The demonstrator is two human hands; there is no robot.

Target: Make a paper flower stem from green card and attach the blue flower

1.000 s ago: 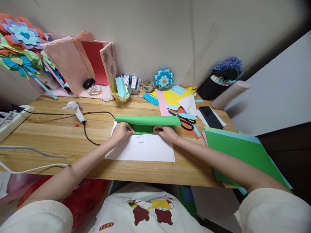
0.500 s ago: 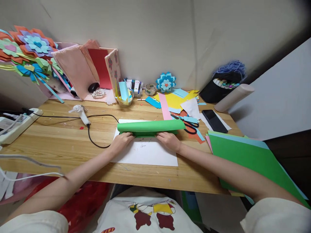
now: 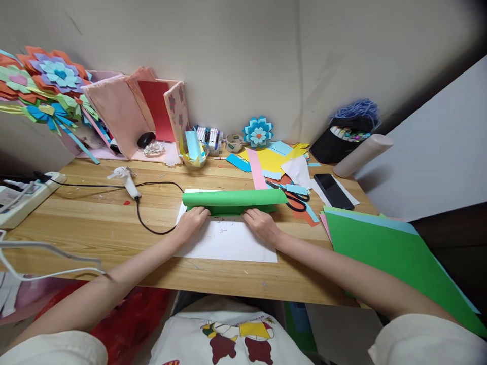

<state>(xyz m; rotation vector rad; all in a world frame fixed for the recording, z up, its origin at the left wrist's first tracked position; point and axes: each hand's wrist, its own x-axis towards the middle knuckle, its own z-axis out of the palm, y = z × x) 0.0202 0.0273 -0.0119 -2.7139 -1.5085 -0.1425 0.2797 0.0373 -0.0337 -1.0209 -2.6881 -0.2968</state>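
A sheet of green paper [image 3: 234, 197] lies curled across the middle of the desk, its far part bowed up and over toward me. Under it is a white sheet [image 3: 228, 246] with small dark marks. My left hand [image 3: 195, 219] grips the near edge of the green paper at its left end, fingers bent and pressed together. At the right end of that same edge, my right hand [image 3: 259, 221] does likewise. The fingertips of both hands are partly hidden by the paper.
Scissors [image 3: 296, 202] lie among paper scraps [image 3: 268, 159] right of the curl. Beyond are a phone [image 3: 334, 191] and a stack of coloured paper [image 3: 391, 253]. A corded glue gun [image 3: 128, 182] stands at left, near a power strip [image 3: 36, 195]. A blue paper flower [image 3: 258, 132] leans on the wall.
Both hands keep their hold on the green paper's near edge, with barely any movement. The whole view has shifted slightly.
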